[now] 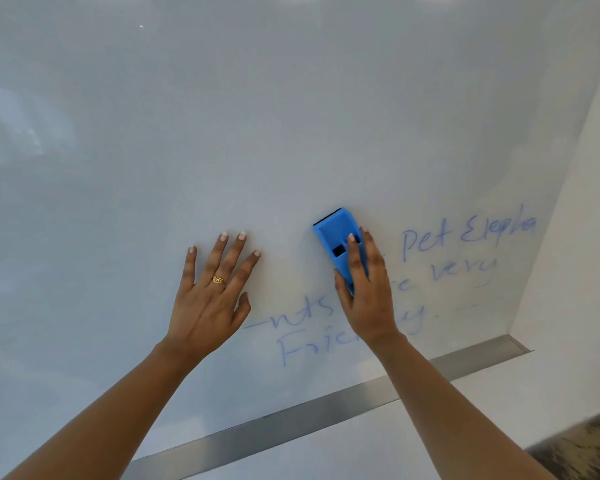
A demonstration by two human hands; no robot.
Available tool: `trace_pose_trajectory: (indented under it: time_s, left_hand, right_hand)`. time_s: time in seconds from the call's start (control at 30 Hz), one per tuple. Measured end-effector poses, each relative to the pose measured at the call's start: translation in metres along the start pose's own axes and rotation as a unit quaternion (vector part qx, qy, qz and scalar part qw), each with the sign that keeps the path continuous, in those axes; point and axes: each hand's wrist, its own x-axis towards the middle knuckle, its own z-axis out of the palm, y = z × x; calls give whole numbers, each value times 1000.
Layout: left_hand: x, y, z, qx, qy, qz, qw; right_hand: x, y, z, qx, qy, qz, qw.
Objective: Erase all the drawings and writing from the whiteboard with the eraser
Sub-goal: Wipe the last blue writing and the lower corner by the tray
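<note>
A large whiteboard (291, 116) fills the view. Blue handwriting (465, 237) covers its lower right part; further blue words (302, 337) lie below, partly hidden by my right wrist. My right hand (364, 292) grips a blue eraser (338, 239) and holds it flat against the board, just left of the writing. My left hand (212, 292) presses flat on the bare board with its fingers spread, a gold ring on one finger, a short way left of the eraser.
A metal ledge (326, 410) runs along the board's bottom edge. A white wall (575, 271) meets the board on the right. Patterned floor (586, 445) shows at the bottom right corner.
</note>
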Motion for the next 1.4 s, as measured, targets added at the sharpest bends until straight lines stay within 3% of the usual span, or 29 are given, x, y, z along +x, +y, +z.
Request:
trace_pose_trajectory:
  time_s: [0.23, 0.4, 0.63, 0.83, 1.23, 1.4]
  left_hand:
    - [2, 7, 1, 14, 0, -14, 1000]
    - [7, 16, 0, 24, 6, -13, 1000]
    - [31, 43, 7, 17, 1, 11, 1000]
    - [59, 64, 12, 6, 8, 33, 999]
    - [91, 87, 17, 18, 24, 67, 997]
    - [111, 105, 15, 13, 18, 80, 997]
  right_hand:
    - [12, 40, -18, 21, 65, 194, 979]
    - [13, 27, -11, 23, 79, 213, 974]
    - [-7, -9, 2, 10, -17, 84, 996]
    - [-11, 16, -6, -1, -36, 28, 999]
    - [3, 107, -47, -4, 15, 99, 995]
    - [13, 136, -59, 5, 62, 208, 976]
